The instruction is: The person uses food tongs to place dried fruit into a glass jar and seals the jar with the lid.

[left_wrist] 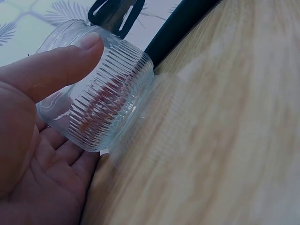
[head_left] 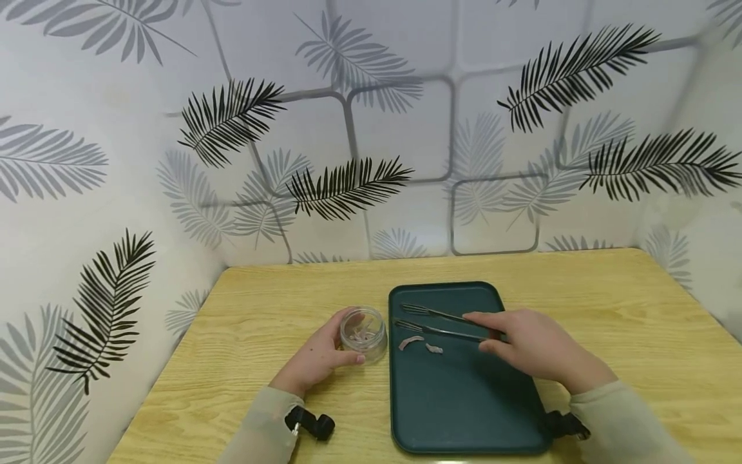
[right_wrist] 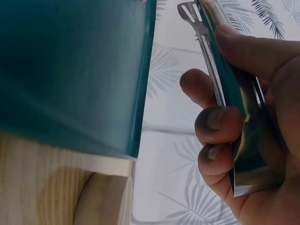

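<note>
My left hand [head_left: 313, 362] grips a small clear glass jar [head_left: 375, 348] on the table, its thumb along the near side. Pale strips lie inside it; in the left wrist view the ribbed jar [left_wrist: 117, 89] shows reddish bits low down. My right hand [head_left: 536, 341] holds metal tongs [head_left: 452, 334] with slotted tips, spread apart over the dark green tray [head_left: 464, 412]. Beneath the tips lie a curved pale strip [head_left: 410, 341] and a shorter piece [head_left: 433, 348]. In the right wrist view, fingers curl round the tongs' handle [right_wrist: 255, 168].
The tray stands right beside the jar on a light wooden table [head_left: 278, 296]. Behind the table rises a pale wall [head_left: 406, 219] with a leaf pattern. Black wrist mounts [head_left: 313, 423] sit on both forearms.
</note>
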The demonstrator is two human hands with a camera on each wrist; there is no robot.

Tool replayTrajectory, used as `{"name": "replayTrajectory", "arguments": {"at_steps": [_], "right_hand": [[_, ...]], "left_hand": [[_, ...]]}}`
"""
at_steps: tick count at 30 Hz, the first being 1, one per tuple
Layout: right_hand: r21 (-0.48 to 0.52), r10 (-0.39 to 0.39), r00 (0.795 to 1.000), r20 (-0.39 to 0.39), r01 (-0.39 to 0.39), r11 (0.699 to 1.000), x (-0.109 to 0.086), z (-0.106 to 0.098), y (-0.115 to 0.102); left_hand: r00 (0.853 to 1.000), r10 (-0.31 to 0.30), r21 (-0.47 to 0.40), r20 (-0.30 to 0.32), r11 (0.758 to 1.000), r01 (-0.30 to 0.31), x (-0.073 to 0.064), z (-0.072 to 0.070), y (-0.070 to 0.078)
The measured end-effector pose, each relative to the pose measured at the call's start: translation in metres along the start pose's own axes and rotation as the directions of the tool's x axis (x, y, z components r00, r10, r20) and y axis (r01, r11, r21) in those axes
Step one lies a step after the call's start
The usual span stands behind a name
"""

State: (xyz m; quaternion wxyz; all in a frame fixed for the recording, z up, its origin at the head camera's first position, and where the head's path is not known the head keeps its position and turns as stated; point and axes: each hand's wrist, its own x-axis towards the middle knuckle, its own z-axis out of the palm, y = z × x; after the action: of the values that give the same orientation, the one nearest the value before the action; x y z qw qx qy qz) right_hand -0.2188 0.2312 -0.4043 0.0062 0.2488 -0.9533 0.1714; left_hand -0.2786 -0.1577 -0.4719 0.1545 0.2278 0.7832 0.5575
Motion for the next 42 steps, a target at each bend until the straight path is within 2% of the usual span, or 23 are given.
{"name": "replayTrajectory", "arguments": {"at_steps": [10, 21, 32, 42], "right_hand": [[0.046, -0.008, 0.998, 0.058, 0.005, 0.999, -0.003, 0.001, 0.011], [0.082, 0.0, 0.993, 0.12, -0.01, 0.997, -0.005, 0.003, 0.012], [0.041, 0.004, 0.993, 0.117, -0.009, 0.999, -0.005, 0.0, 0.01], [-0.01, -0.006, 0.998, 0.067, 0.007, 1.0, -0.004, 0.002, 0.007]], "left_hand": [[1.0, 0.01, 0.006, 0.001, 1.0, -0.01, 0.0, 0.0, -0.002], [1.0, -0.002, 0.004, 0.0, 1.0, 0.002, 0.0, 0.001, -0.001], [1.0, -0.006, 0.007, -0.004, 1.0, 0.006, 0.0, 0.001, 0.0], [1.0, -0.006, 0.003, -0.001, 1.0, 0.006, 0.0, 0.001, -0.002]]}}
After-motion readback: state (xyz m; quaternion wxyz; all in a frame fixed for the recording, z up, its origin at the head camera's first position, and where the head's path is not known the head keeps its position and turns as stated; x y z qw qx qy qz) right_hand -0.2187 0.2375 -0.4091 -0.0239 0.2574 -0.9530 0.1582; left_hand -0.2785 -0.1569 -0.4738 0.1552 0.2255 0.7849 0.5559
